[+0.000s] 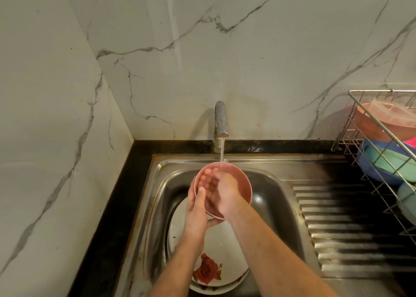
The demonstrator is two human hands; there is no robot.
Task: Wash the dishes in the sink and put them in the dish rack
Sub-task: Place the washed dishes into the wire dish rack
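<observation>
A bowl (240, 179) sits under the tap (221, 119), above plates (216, 247) lying in the sink (281, 197). The drainboard (337, 229) lies right of the basin; the dish rack (369, 152), holding bowls, stands at far right.

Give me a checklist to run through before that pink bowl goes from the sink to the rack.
1. Left hand grips the pink bowl at its rim: ok.
2. Right hand out of the bowl: not ok, its fingers are inside, rubbing.
3. Rinse water running from the tap into the bowl: ok.
4. Bowl free of soap: cannot tell, motion blur.
5. Free spot in the dish rack: cannot tell, bowls fill the visible part.
6. Sink emptied: not ok, white plates remain.
</observation>
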